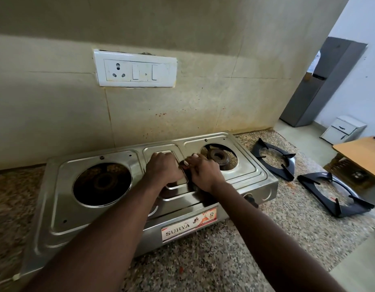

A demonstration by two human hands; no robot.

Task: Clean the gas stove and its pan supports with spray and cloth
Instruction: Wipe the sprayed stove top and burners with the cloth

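A steel two-burner gas stove [203, 209] stands on the counter against the wall, both burners bare. My two hands meet over its raised middle panel. My right hand [203, 174] is closed on a small dark cloth [184, 165] that shows between the hands and is pressed to the steel. My left hand [163, 168] lies beside it as a fist, knuckles up, and hides whatever is under its fingers. Two black pan supports [276, 160] [335, 193] lie off the stove on the counter to the right. No spray bottle is in view.
The speckled granite counter [214, 262] runs around the stove, with its edge at the right. A switch and socket plate [136, 69] is on the stained wall tiles above. Beyond the counter stand a grey fridge [321, 85], a white cabinet [343, 129] and a wooden table [361, 152].
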